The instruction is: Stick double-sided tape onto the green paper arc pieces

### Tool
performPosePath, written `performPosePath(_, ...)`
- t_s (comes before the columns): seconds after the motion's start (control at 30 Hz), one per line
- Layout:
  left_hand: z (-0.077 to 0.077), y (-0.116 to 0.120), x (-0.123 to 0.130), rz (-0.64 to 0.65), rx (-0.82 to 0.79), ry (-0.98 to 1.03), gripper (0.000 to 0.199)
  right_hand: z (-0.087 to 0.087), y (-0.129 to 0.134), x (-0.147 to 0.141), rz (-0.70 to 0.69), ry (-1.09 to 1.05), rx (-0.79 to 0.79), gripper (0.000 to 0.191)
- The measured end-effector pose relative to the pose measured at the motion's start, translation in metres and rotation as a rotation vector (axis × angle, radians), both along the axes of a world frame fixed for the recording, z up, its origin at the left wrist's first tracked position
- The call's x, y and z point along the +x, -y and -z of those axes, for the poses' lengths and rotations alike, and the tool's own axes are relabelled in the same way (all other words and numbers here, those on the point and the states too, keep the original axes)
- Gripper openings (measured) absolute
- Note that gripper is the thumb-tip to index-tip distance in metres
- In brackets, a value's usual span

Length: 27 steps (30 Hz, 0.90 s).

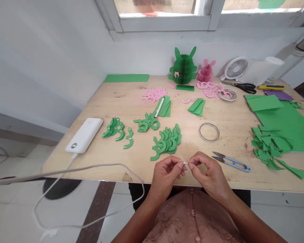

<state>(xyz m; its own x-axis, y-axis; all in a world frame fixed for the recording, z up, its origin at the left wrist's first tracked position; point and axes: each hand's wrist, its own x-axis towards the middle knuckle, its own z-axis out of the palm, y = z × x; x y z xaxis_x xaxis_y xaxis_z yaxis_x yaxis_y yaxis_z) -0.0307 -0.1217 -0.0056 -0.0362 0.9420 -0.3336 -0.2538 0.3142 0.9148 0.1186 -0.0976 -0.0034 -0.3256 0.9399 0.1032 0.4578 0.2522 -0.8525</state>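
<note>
Near the table's front edge, my left hand (169, 170) and my right hand (205, 170) pinch a tiny white piece (184, 163) between their fingertips. It is too small to name surely. Just beyond my left hand lies a pile of green scalloped paper cutouts (166, 143). Farther left are green scalloped cutouts with white strips (114, 128), and one such strip-marked cutout (129, 138) lies apart. Blue-handled thread snips (239, 164) rest to the right of my right hand. A thin roll of tape (209, 132) lies flat beyond it.
A white power bank (84, 135) with a cable stands at the left. Green paper scraps (271, 145) and green sheets (291, 118) cover the right side. Toward the back are pink cutouts (154, 94), a green honeycomb paper figure (183, 69), a fan (235, 68) and black scissors (245, 87).
</note>
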Motion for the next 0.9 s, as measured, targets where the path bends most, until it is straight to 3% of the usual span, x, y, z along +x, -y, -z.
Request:
performPosePath(0.37, 0.0014, -0.0008, 0.0006, -0.007, -0.007, 0.017, 0.018, -0.0007, 0.0013, 0.0000, 0.053, -0.010, 0.026, 0.013)
performPosePath(0.9, 0.0021, -0.0005, -0.0006, -0.031, -0.007, 0.042, 0.016, -0.0009, 0.0018, -0.0035, 0.064, -0.064, -0.058, 0.012)
